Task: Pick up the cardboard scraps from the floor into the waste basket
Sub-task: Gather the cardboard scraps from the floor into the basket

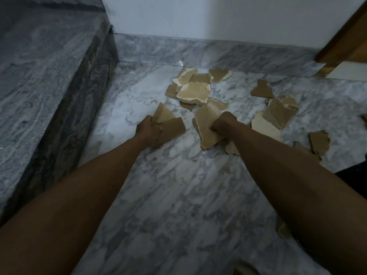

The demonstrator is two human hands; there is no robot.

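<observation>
Both hands are mid-gather: our left hand (149,129) grips torn brown cardboard scraps (168,122), our right hand (222,124) another (206,126). Next, we judge, both loads go to the waste basket, which is out of view; many pieces (193,92) remain on the grey marble floor (178,195).

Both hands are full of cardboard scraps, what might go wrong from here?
The right hand grips several stacked scraps in one bunch, so a loose one may slip out. No waste basket is in view, so carrying risks drops. Many pieces lie on the floor near the wall, easy to miss.
</observation>
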